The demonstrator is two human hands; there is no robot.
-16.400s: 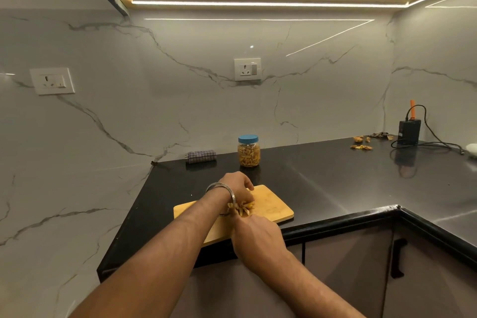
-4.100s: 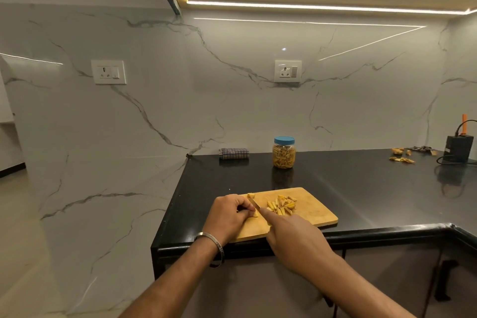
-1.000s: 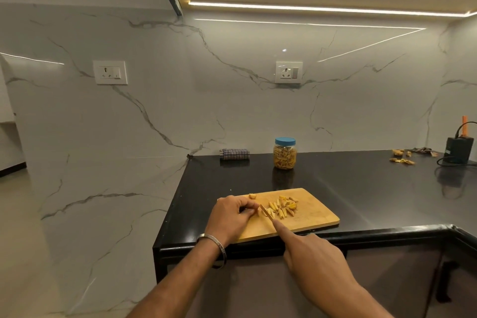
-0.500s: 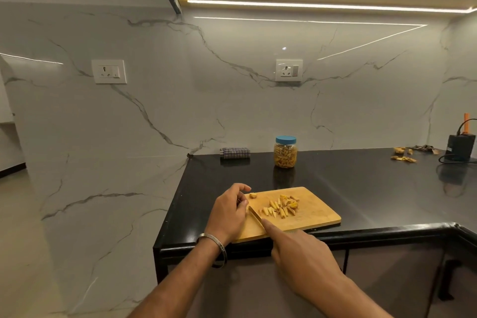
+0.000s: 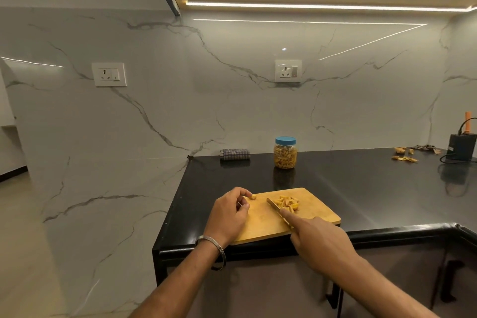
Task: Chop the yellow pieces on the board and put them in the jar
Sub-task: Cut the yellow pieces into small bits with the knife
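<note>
A wooden cutting board (image 5: 317, 212) lies at the counter's front edge. A small pile of chopped yellow pieces (image 5: 287, 202) sits on its far middle, and one stray yellow piece (image 5: 253, 197) lies near its left corner. My right hand (image 5: 317, 237) grips a knife (image 5: 275, 206), index finger laid along the blade, whose tip rests at the pile's left side. My left hand (image 5: 229, 214) hovers over the board's left end with fingers loosely curled, fingertips close to the stray piece and holding nothing. A clear jar with a blue lid (image 5: 285, 152), full of yellow pieces, stands closed behind the board.
A folded checked cloth (image 5: 235, 154) lies by the wall left of the jar. Yellow scraps (image 5: 404, 156) and a black device with a cable (image 5: 462, 146) sit at the far right. The black counter (image 5: 361, 188) turns a corner at front right; its left edge drops to the floor.
My left hand lifted away from the pile and drew left towards the stray piece. The knife swept right up against the pile, which is now gathered tighter.
</note>
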